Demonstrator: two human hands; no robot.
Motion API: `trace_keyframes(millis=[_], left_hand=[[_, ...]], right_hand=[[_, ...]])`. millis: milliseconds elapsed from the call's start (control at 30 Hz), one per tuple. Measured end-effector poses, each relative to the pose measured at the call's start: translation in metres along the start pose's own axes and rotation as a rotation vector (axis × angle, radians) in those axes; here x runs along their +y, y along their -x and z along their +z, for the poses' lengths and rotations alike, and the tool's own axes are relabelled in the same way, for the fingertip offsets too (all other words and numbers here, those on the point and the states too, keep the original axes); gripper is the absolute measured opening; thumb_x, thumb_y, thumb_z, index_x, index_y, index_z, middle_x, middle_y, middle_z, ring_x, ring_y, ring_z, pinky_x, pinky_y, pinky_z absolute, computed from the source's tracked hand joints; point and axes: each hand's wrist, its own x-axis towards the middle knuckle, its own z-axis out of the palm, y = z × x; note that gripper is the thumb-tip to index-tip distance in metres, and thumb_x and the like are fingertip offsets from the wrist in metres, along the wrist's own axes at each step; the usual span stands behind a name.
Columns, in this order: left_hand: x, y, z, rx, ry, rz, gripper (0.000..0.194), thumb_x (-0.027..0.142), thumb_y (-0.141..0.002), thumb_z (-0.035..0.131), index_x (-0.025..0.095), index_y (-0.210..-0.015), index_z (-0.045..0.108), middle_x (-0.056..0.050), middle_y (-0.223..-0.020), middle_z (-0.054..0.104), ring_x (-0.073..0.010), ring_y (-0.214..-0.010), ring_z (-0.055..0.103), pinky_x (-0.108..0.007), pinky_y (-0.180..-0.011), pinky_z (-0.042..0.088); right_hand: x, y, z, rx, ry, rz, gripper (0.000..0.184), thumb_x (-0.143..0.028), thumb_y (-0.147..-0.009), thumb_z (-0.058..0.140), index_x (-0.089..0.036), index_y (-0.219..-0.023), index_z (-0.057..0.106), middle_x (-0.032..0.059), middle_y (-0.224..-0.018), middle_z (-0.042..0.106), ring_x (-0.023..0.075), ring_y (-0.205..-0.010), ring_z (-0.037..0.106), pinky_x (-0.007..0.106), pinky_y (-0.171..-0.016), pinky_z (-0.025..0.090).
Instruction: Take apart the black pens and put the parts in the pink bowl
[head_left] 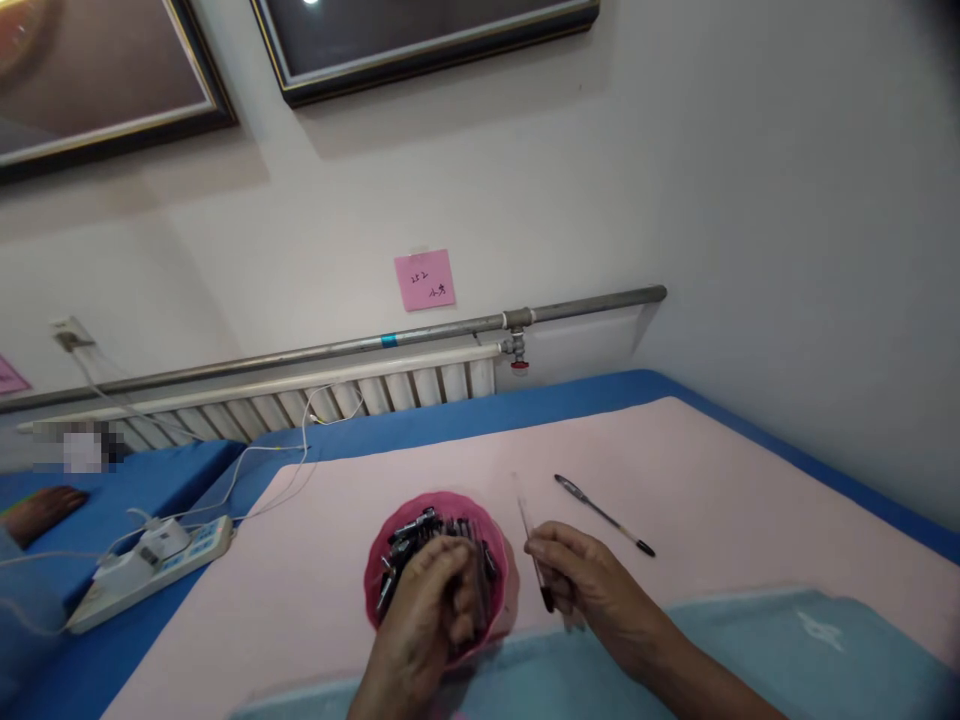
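Note:
My right hand (581,575) pinches a thin, clear pen barrel (523,505) with a dark lower end, to the right of a pink bowl (373,560). Over that bowl my left hand (435,600) is closed with its fingers curled; what lies inside them, if anything, is hidden. Several black pen parts (411,533) fill the bowl, partly covered by the left hand. Beyond my right hand a finished-looking pen (604,514) with a clear barrel and black ends lies flat on the pink table covering (315,560).
A white power strip (150,575) with plugged-in chargers and white cables lies at the left. Another person's hand (49,510) rests on a blue surface there. Light blue cloth (750,640) borders the near edge. Behind stand a radiator (420,385) and a pipe (315,352).

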Motion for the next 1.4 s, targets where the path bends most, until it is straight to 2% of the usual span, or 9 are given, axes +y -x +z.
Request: trace_keyframes(millis=[200, 300, 400, 567, 767, 933, 1133, 1300, 1400], left_hand=[[-0.017, 0.008, 0.020, -0.034, -0.707, 0.183, 0.021, 0.029, -0.064, 0.067, 0.016, -0.061, 0.051, 0.004, -0.057, 0.047, -0.0086, -0.056, 0.039, -0.020, -0.051, 0.029], [-0.017, 0.011, 0.023, -0.044, -0.845, 0.222, 0.024, 0.033, -0.070, 0.060, 0.017, -0.058, 0.047, 0.004, -0.055, 0.046, -0.0092, -0.056, 0.038, -0.021, -0.052, 0.027], [-0.015, 0.013, 0.022, -0.113, -0.727, 0.180, 0.030, 0.041, -0.070, 0.060, 0.017, -0.057, 0.047, 0.004, -0.055, 0.044, -0.0086, -0.054, 0.036, -0.021, -0.050, 0.026], [-0.017, 0.013, 0.022, -0.259, -0.410, -0.105, 0.042, 0.058, -0.073, 0.048, 0.016, -0.069, 0.052, 0.005, -0.050, 0.040, -0.0050, -0.039, 0.024, -0.020, -0.041, 0.018], [-0.017, 0.012, 0.025, -0.117, -0.554, 0.145, 0.040, 0.050, -0.061, 0.067, 0.016, -0.057, 0.047, 0.003, -0.055, 0.047, -0.0075, -0.054, 0.039, -0.019, -0.050, 0.029], [-0.015, 0.013, 0.021, -0.249, -0.325, -0.244, 0.042, 0.059, -0.070, 0.053, 0.017, -0.072, 0.052, 0.007, -0.048, 0.041, -0.0027, -0.035, 0.019, -0.019, -0.036, 0.008], [-0.023, 0.008, 0.020, -0.159, -0.363, -0.037, 0.045, 0.052, -0.057, 0.070, 0.017, -0.059, 0.042, 0.008, -0.046, 0.039, -0.0018, -0.039, 0.028, -0.016, -0.039, 0.017], [-0.008, 0.017, 0.021, -0.280, -0.206, -0.367, 0.034, 0.049, -0.070, 0.060, 0.018, -0.072, 0.048, 0.008, -0.046, 0.041, 0.0001, -0.032, 0.014, -0.018, -0.035, 0.003], [-0.005, 0.018, 0.021, -0.285, -0.123, -0.430, 0.035, 0.051, -0.071, 0.058, 0.017, -0.075, 0.050, 0.006, -0.049, 0.044, 0.0002, -0.034, 0.017, -0.017, -0.035, 0.003]], right_hand=[[0.009, 0.001, 0.004, -0.028, -0.002, -0.018, 0.025, -0.036, -0.073, 0.056, -0.020, -0.062, 0.041, -0.0090, -0.045, 0.040, 0.0055, -0.040, 0.032, 0.020, -0.042, 0.024], [0.009, 0.003, 0.006, -0.009, 0.049, -0.027, 0.022, -0.033, -0.074, 0.055, -0.020, -0.062, 0.042, -0.0085, -0.047, 0.042, 0.0054, -0.040, 0.033, 0.020, -0.042, 0.024], [0.006, 0.006, 0.007, -0.048, 0.022, -0.015, 0.022, -0.035, -0.074, 0.055, -0.019, -0.062, 0.043, -0.0080, -0.048, 0.042, 0.0051, -0.041, 0.032, 0.020, -0.042, 0.023], [0.001, 0.008, 0.007, -0.119, -0.090, -0.033, 0.022, -0.038, -0.070, 0.055, -0.019, -0.064, 0.045, -0.0058, -0.051, 0.046, 0.0067, -0.044, 0.038, 0.020, -0.044, 0.027], [0.003, 0.009, 0.009, -0.025, -0.012, -0.010, 0.016, -0.032, -0.072, 0.053, -0.018, -0.064, 0.047, -0.0071, -0.048, 0.043, 0.0059, -0.043, 0.035, 0.020, -0.044, 0.025], [0.004, 0.008, 0.009, -0.100, -0.101, -0.004, 0.016, -0.033, -0.070, 0.052, -0.019, -0.064, 0.047, -0.0063, -0.050, 0.045, 0.0063, -0.043, 0.037, 0.020, -0.043, 0.025], [0.005, 0.005, 0.007, -0.050, -0.070, -0.004, 0.018, -0.034, -0.070, 0.052, -0.018, -0.063, 0.046, -0.0061, -0.051, 0.045, 0.0055, -0.042, 0.035, 0.020, -0.042, 0.025], [0.006, 0.008, 0.012, -0.105, -0.211, 0.005, 0.019, -0.034, -0.069, 0.054, -0.019, -0.063, 0.043, -0.0063, -0.053, 0.042, 0.0059, -0.043, 0.037, 0.019, -0.042, 0.022], [0.007, 0.009, 0.014, -0.069, -0.263, -0.008, 0.018, -0.033, -0.069, 0.055, -0.019, -0.066, 0.044, -0.0067, -0.054, 0.042, 0.0054, -0.044, 0.033, 0.019, -0.043, 0.022]])
